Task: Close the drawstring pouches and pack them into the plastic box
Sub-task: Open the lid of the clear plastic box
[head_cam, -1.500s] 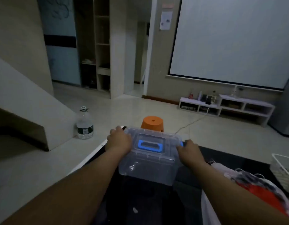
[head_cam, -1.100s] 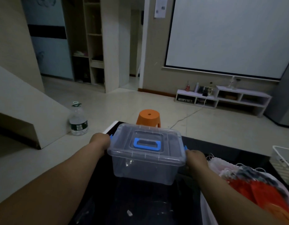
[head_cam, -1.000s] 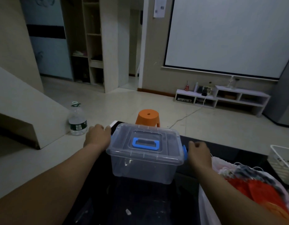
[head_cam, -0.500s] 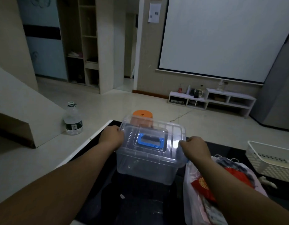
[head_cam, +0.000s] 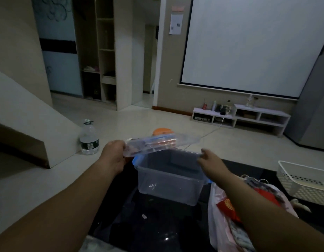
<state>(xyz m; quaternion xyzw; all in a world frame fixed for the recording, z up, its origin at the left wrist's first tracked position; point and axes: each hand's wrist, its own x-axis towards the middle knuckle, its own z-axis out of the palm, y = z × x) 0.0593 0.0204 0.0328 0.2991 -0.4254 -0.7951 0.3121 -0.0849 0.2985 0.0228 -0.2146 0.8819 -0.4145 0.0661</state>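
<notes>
Lid: the clear plastic lid with a blue handle (head_cam: 157, 142) is off the box and in the air above its far-left rim. Its long axis runs left to right and it tilts up toward the right.
Left hand: the left hand (head_cam: 114, 155) grips the lid's left end, and the rest of the lid hangs free.
Right hand: the right hand (head_cam: 210, 160) hovers just beside the box's right rim. Its fingers look loose and hold nothing, though motion blur makes this uncertain.
Box: the clear rectangular plastic box (head_cam: 168, 184) stands open on the black glossy table (head_cam: 148, 224), between the two forearms, and looks empty.
Pouches: red and patterned drawstring pouches (head_cam: 228, 206) lie heaped in a thin white plastic bag (head_cam: 214, 220) at the near right, just beside the box.
Key relation: the pouches lie below and behind the right hand, toward the person, and the open box is to their left.
Nearer hand: the right hand is nearer, with its forearm passing directly over the heap.
Hidden: the right forearm covers much of the bag, so the number of pouches cannot be told, nor whether their cords are drawn.
Hard to read: the room is dim, and the lid blurs against the orange round stool (head_cam: 162, 131) behind it.
Beyond: a white perforated plastic basket (head_cam: 303, 182) sits at the far right, cut off by the frame edge.
</notes>
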